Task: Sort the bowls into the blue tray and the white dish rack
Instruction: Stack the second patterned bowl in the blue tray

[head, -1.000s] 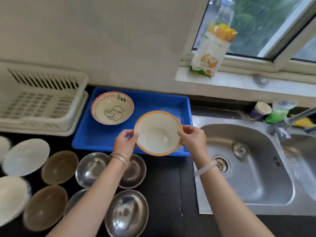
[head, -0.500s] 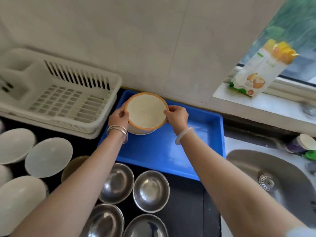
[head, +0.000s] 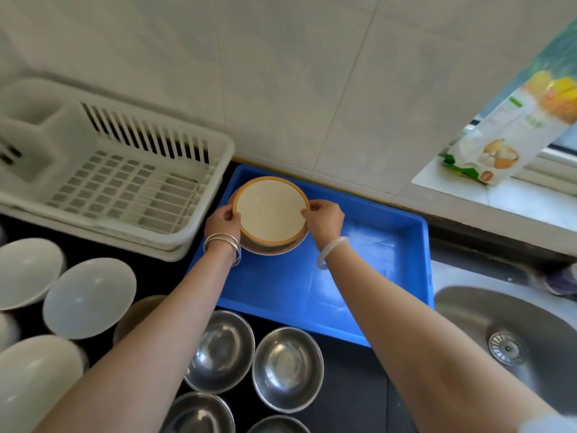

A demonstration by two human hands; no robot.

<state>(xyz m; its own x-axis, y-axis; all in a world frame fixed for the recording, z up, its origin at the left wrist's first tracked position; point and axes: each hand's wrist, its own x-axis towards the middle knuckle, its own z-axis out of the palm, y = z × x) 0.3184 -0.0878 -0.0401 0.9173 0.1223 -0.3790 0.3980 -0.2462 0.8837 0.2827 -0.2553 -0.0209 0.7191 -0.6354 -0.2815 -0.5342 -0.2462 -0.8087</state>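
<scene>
While I view the counter from above, 4 steel bowls [head: 287,368] sit nearest me, with pale bowls [head: 89,296] at the left. Beyond them, my left hand [head: 223,221] and right hand [head: 324,220] pinch opposite rim edges of the orange-rimmed bowl [head: 271,210], nested on another bowl [head: 271,250] in the blue tray [head: 390,270], far-left corner. The white dish rack [head: 125,182] stands just beside the tray.
</scene>
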